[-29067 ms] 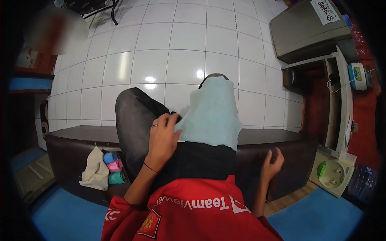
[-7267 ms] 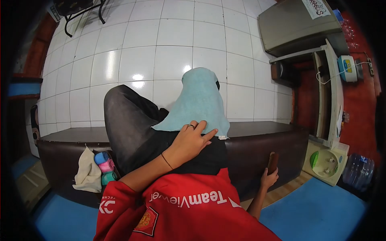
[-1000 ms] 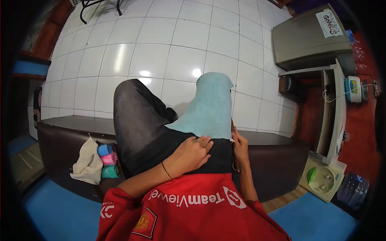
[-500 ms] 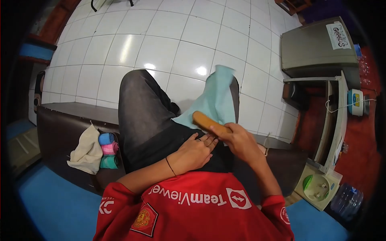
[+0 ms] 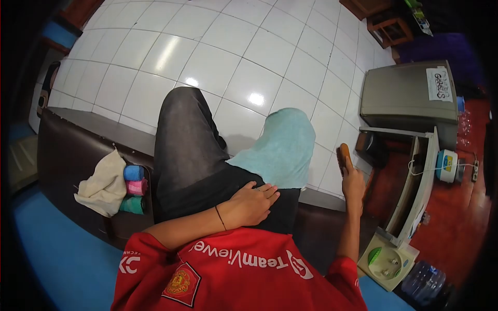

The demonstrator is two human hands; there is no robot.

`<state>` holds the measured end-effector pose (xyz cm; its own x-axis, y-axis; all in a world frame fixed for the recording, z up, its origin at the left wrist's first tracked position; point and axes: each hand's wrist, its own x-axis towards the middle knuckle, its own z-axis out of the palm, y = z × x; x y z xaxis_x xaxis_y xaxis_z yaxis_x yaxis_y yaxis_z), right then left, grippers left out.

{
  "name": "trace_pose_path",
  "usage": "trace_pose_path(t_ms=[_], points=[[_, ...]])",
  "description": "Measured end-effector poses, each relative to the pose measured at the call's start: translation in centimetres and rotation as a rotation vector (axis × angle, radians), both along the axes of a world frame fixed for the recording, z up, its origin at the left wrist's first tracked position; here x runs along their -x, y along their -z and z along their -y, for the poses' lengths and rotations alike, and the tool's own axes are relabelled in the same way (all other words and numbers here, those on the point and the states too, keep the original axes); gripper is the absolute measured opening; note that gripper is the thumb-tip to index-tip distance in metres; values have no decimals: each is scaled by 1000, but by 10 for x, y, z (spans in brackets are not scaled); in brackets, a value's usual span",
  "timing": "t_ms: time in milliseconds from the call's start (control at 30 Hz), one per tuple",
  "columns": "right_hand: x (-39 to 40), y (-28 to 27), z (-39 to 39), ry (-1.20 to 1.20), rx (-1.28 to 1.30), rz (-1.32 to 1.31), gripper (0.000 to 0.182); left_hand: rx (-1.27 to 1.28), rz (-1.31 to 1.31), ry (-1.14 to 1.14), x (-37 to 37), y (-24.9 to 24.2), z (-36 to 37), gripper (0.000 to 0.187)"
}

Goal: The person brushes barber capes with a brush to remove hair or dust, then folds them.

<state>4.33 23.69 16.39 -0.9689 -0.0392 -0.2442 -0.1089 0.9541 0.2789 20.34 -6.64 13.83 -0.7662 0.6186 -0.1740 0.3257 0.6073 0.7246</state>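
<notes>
I see the wooden brush (image 5: 344,157) gripped upright in the right hand (image 5: 353,181), fingers wrapped round its lower part, held out to the side over the white tiles. Left of that grip, well apart, the light blue cloth (image 5: 282,150) drapes over the knee of the dark trousers (image 5: 187,150). The left hand (image 5: 251,203) lies flat on the thigh, fingers together, tips just below the cloth's hem, holding nothing. Farther left, three coloured rolls (image 5: 134,187) sit beside a cream rag (image 5: 101,184) on the brown bench (image 5: 67,150).
</notes>
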Motion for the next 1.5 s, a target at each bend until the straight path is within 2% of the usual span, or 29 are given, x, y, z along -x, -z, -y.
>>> trace_pose_path(t_ms=[67, 100, 167, 233, 300, 367, 433, 500, 567, 633, 667, 700, 767, 800, 833, 900, 933, 1033, 1067, 1133, 1167, 1233, 1267, 1333, 1367, 1400, 1433, 1500], points=[[-13, -28, 18, 84, 177, -1, 42, 22, 4, 25, -1, 0, -1, 57], [-18, -39, 28, 88, 178, -5, 42, 23, 1, 29, 0, 0, -1, 57], [-30, -53, 49, -106, 748, 164, 41, 24, -5, 23, -1, -1, -1, 57], [-42, -48, 69, -365, 938, 463, 42, 26, 7, 38, 0, -3, 1, 57], [-55, -53, 100, -621, 622, 511, 49, 31, 16, 45, 2, -3, 1, 57], [-44, -35, 103, -644, 598, 490, 51, 13, 12, 31, 1, -1, 1, 58], [-11, -14, 97, -494, 500, 538, 51, 3, 6, 15, 0, 1, 1, 58], [21, -1, 100, -492, 377, 362, 48, -10, -12, 0, 1, 3, 1, 58], [57, 22, 91, -486, 360, 227, 48, -14, 2, 9, 1, 3, 0, 58], [84, 40, 83, -462, 140, 4, 47, -12, 4, 12, 3, 0, 2, 57], [95, 47, 72, -465, 31, -23, 43, -13, 17, 19, 3, 0, 3, 57], [99, 46, 69, -469, 34, -27, 43, -9, 13, 14, 3, 0, 5, 57], [95, 46, 56, -184, 592, 76, 39, -47, 21, 6, 2, 2, 7, 55], [79, 48, 51, -265, 826, -23, 41, -60, 27, 12, 2, 3, 7, 55], [53, 29, 61, -164, 913, 11, 42, -74, 8, 7, 1, 6, 8, 55], [-1, 11, 72, -128, 1036, 52, 45, -91, -13, 27, 4, 7, 8, 54], [-26, 11, 72, -47, 1149, 161, 45, -75, -13, 28, 5, 5, 9, 54], [-87, 17, 79, -34, 917, 174, 47, -51, -22, 40, 3, 6, 6, 54], [-93, 24, 74, -13, 923, 164, 47, -46, -42, 27, 2, 7, 6, 53], [-100, 50, 54, 195, 892, -52, 47, -28, -48, 36, 4, 1, 5, 52], [-100, 67, 38, 208, 897, -66, 47, -13, -56, 24, 4, -1, 5, 51], [-98, 87, 11, 245, 613, 148, 51, -6, -60, 37, 2, -1, 4, 51], [-97, 90, 7, 250, 620, 133, 51, 1, -60, 26, 4, -1, 5, 50], [-87, 73, 22, 744, 1084, 158, 32, -14, -60, 10, 10, -3, 8, 50], [-91, 64, 28, 1019, 1300, 180, 31, -38, -38, 9, 5, -5, 8, 50], [-88, 57, 35, 1090, 1434, 193, 28, -56, -54, -2, 5, -5, 8, 50], [-84, 64, 35, 1093, 1450, 178, 28, -49, -65, 14, 8, -6, 8, 50], [-81, 76, 35, 1032, 1601, 287, 29, 0, -68, 27, 8, -9, 6, 50]])
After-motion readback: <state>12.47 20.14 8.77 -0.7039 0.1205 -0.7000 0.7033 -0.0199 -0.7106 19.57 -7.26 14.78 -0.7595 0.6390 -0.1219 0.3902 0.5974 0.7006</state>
